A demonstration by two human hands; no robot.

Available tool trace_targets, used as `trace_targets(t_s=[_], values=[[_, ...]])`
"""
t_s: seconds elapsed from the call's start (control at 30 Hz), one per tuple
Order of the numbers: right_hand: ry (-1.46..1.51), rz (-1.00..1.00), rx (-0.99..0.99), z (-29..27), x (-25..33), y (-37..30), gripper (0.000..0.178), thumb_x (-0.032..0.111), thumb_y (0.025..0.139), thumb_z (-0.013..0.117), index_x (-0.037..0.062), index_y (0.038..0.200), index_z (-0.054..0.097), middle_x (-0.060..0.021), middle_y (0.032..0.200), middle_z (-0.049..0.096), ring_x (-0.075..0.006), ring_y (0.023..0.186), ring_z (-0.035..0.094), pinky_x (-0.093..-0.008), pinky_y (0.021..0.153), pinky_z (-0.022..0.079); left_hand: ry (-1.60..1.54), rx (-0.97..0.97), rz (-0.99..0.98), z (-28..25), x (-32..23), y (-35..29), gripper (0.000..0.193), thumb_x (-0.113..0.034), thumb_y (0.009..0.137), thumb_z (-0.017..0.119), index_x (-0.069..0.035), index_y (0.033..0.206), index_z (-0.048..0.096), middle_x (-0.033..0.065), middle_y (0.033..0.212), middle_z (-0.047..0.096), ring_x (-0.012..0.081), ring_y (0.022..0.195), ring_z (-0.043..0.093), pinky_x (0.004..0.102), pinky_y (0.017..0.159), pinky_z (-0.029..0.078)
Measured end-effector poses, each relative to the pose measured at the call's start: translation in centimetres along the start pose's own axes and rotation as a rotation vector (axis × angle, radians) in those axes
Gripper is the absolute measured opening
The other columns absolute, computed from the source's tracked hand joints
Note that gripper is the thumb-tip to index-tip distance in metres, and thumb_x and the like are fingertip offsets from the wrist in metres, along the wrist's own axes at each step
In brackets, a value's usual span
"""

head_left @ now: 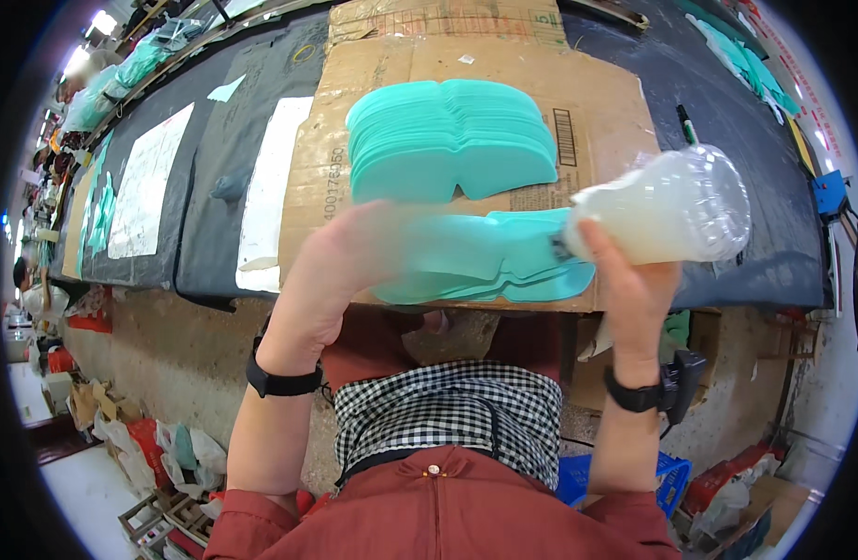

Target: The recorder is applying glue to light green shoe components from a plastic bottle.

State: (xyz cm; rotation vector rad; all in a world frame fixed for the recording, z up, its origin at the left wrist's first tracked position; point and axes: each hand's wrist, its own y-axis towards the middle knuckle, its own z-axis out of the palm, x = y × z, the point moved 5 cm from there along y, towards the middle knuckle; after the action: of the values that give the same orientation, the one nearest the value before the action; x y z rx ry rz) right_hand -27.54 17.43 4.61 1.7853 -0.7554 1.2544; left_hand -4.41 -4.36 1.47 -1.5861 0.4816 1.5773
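My right hand grips a clear plastic bottle with cloudy whitish liquid in it. The bottle lies tilted, its dark tip pointing left, close over the near pile of turquoise eye-mask-shaped pieces. At the left end of that pile is my left hand, its fingers smeared by motion; whether they pinch a piece cannot be made out. Just beyond, a thicker fanned stack of the same turquoise pieces rests on the flattened cardboard.
A dark-covered table carries the cardboard. White paper sheets lie to the left, and a black marker is beyond the bottle. Turquoise scraps sit at the far right. Below the table's right side stands a blue crate.
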Motion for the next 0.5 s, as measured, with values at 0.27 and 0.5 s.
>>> trace_targets(t_s=[0.27, 0.5], values=[[0.471, 0.046, -0.258, -10.3, -1.4, 1.1, 0.065, 0.004, 0.098, 0.072, 0.0035, 0.156, 0.044, -0.0116, 0.147, 0.057, -0.0253, 0.135, 0.057, -0.0434, 0.114, 0.047, 0.149, -0.156, 0.427, 1.6, -4.3, -2.7, 0.024, 0.010, 0.096, 0.065, 0.002, 0.117, 0.074, 0.0087, 0.112, 0.075, 0.0178, 0.106, 0.071, 0.0312, 0.095, 0.057], [1.084, 0.169, 0.031, -8.4, -1.6, 0.3, 0.061, 0.020, 0.102, 0.072, 0.0040, 0.154, 0.046, -0.0161, 0.156, 0.052, -0.0322, 0.140, 0.053, -0.0525, 0.119, 0.044, 0.839, 0.063, 0.748, 1.2, 0.5, -3.8, 0.032, 0.015, 0.077, 0.063, -0.006, 0.100, 0.074, 0.0091, 0.110, 0.074, 0.0345, 0.120, 0.069, 0.0545, 0.115, 0.047]])
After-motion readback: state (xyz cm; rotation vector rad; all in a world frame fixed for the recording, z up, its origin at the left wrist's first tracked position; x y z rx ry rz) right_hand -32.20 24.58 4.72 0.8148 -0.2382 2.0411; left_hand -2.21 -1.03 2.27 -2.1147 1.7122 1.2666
